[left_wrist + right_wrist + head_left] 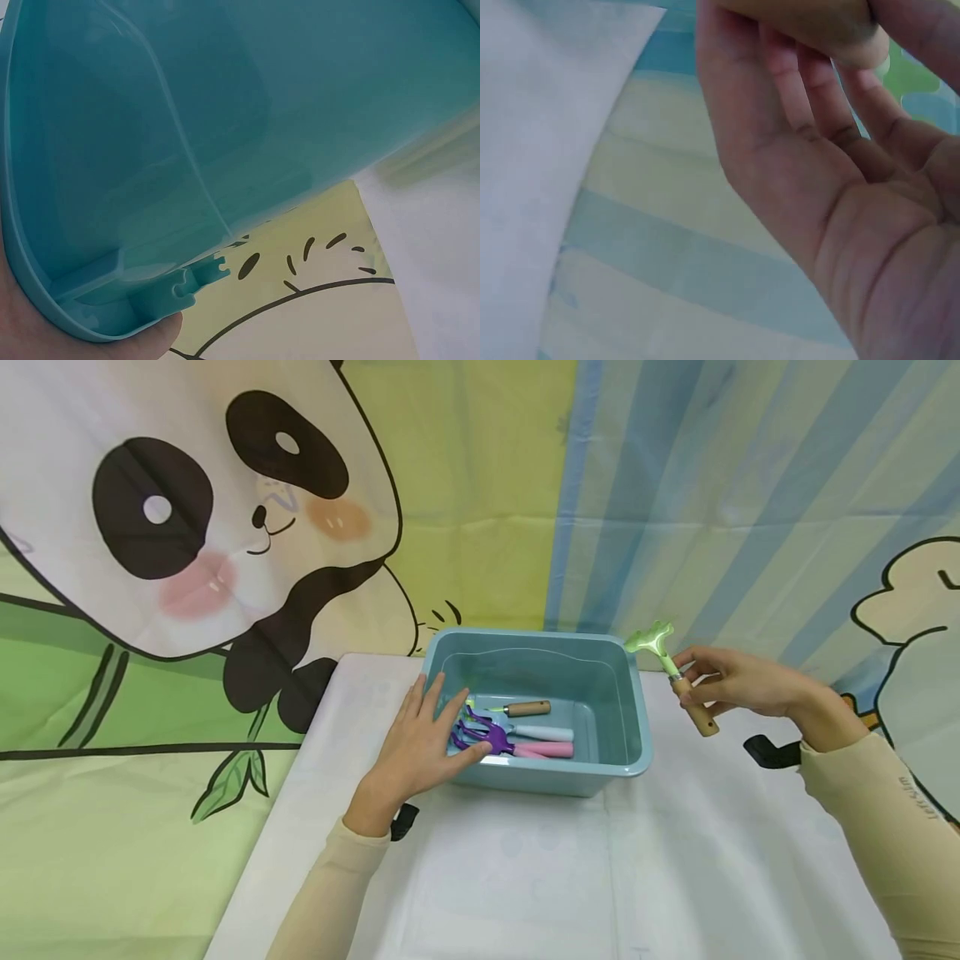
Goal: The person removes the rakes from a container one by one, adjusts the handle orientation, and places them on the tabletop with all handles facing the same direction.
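My right hand (746, 683) pinches the wooden handle of a small garden hand rake (687, 696) with a light-green head, held up just right of the blue plastic bin (637, 727). In the right wrist view, the wooden handle (810, 26) lies between thumb and fingers. My left hand (418, 745) rests over the bin's left front rim with its fingers spread and fairly straight. Inside the bin lie a purple rake (491, 739) with a pink handle, a tool with a pale-blue handle (546, 733), and another with a wooden handle (528, 708). The hand partly covers their heads.
The bin stands on a white-covered table (517, 877), close to its back edge. Behind hangs a printed cloth with a panda (300, 602) and blue stripes. The bin's outer wall (225, 112) fills much of the left wrist view.
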Demonstrator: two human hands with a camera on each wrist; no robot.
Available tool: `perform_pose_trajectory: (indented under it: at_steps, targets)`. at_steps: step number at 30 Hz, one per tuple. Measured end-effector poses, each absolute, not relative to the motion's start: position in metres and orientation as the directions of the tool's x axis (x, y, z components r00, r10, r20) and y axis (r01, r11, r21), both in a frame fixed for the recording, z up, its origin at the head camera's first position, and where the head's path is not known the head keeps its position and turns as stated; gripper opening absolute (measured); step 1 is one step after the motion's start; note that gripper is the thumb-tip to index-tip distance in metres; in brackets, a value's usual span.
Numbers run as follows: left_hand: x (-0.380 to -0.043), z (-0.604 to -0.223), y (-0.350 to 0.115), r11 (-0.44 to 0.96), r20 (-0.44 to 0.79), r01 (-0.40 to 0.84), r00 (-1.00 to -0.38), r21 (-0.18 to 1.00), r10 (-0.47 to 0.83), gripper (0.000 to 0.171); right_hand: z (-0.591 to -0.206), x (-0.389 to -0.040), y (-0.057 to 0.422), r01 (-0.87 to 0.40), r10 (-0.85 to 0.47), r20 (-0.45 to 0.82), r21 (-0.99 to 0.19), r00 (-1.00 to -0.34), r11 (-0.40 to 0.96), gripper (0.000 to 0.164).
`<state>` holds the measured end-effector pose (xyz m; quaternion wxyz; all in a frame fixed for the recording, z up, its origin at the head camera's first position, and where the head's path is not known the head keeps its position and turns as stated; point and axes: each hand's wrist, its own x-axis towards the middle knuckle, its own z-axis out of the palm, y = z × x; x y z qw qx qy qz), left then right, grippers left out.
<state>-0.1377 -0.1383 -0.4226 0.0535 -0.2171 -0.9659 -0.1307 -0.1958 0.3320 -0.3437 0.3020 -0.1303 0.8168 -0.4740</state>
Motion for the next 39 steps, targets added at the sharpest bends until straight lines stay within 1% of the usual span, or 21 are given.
perform_pose_trajectory:
  at_steps: [7, 13, 17, 25, 32, 39]
  targets:
    - [-0.138, -0.425, -0.139, 0.866, 0.182, 0.444, -0.894, 0.23, 0.409, 0.096, -0.383, -0.181, 0.345, 0.161, -0.409, -0.367, -0.875, -0.835, 0.456, 0.055]
    - [-0.136, -0.425, -0.139, 0.868, 0.178, 0.439, -0.897, 0.234, 0.405, 0.095, -0.419, -0.176, 0.351, 0.227, -0.333, -0.385, -0.875, -0.86, 0.427, 0.058]
    - [-0.136, -0.425, -0.139, 0.871, 0.167, 0.431, -0.901, 0.235, 0.401, 0.094, -0.438, -0.175, 0.35, 0.269, -0.293, -0.406, -0.871, -0.866, 0.412, 0.06]
    - [-0.138, -0.425, -0.139, 0.873, 0.163, 0.428, -0.902, 0.232, 0.399, 0.094, -0.466, -0.183, 0.35, 0.347, -0.247, -0.478, -0.834, -0.843, 0.43, 0.066]
    - [-0.139, -0.424, -0.138, 0.873, 0.164, 0.433, -0.9, 0.226, 0.404, 0.095, -0.487, -0.189, 0.359, 0.426, -0.214, -0.544, -0.801, -0.811, 0.421, 0.062]
    - [-0.139, -0.423, -0.137, 0.877, 0.15, 0.427, -0.903, 0.223, 0.401, 0.095, -0.5, -0.194, 0.367, 0.462, -0.196, -0.574, -0.782, -0.795, 0.418, 0.06]
